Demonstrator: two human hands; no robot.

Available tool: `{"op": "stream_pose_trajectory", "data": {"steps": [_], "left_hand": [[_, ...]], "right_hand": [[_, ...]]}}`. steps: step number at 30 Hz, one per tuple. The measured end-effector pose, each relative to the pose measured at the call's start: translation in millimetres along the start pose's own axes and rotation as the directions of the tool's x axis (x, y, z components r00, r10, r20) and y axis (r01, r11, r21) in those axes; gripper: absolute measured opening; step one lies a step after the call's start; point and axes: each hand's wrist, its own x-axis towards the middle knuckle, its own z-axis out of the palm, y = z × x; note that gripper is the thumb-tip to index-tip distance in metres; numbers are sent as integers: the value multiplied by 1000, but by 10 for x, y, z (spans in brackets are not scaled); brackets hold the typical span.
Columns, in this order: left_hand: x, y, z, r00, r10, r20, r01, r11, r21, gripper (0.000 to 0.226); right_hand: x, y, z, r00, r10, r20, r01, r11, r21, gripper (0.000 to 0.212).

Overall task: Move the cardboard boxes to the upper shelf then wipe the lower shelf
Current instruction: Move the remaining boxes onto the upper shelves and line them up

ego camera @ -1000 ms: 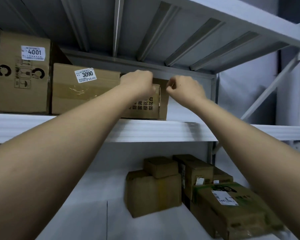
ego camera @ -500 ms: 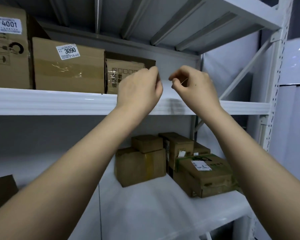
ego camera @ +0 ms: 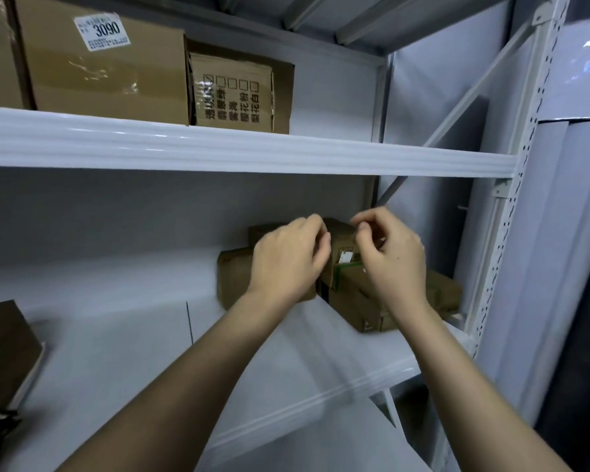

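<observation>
Several cardboard boxes (ego camera: 234, 277) are clustered at the back right of the lower shelf (ego camera: 280, 366). My left hand (ego camera: 286, 264) and my right hand (ego camera: 389, 257) hover side by side in front of that cluster, fingers loosely curled and holding nothing. They hide much of the middle boxes; a box with green tape (ego camera: 443, 291) shows to the right of my right hand. On the upper shelf (ego camera: 321, 155) stand a box with printed characters (ego camera: 235, 93) and a larger box labelled 3090 (ego camera: 109, 63).
A dark brown box (ego camera: 4, 345) sits at the left edge of the lower shelf. A perforated upright post (ego camera: 511, 199) and a diagonal brace (ego camera: 464, 107) bound the rack on the right. The upper shelf has bare surface right of the printed box.
Both hands have left the printed box on the upper shelf and dropped to the boxes on the lower shelf. The view has tilted down and to the right.
</observation>
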Motion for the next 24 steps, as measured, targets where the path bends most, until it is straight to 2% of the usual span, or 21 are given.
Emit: {"op": "stream_pose_trajectory", "data": {"steps": [5,9,12,19,21,24], "left_hand": [[-325,-264,340,963,-197,185,206,978,-32,12],[-562,-520,491,872,-361,330,410,908,-90,14],[-678,-716,552,792,-442,420,523,847,-96,14],[-623,-1149,680,574,-584,574,759,643,-105,9],[-542,-1228,719,501,-610,614,825,551,-125,21],[-403,-1345,817,442,-631,637,879,446,-169,33]], "right_hand": [[-291,197,381,974,141,176,-131,989,-68,12],[-527,343,759,920,253,299,-219,965,-143,12],[-664,410,1032,852,342,397,-290,939,-186,10],[-637,563,1483,704,461,540,-422,883,-204,16],[-571,631,1589,672,490,556,-449,866,-220,19],[-431,778,1770,625,542,562,-520,826,-218,21]]}}
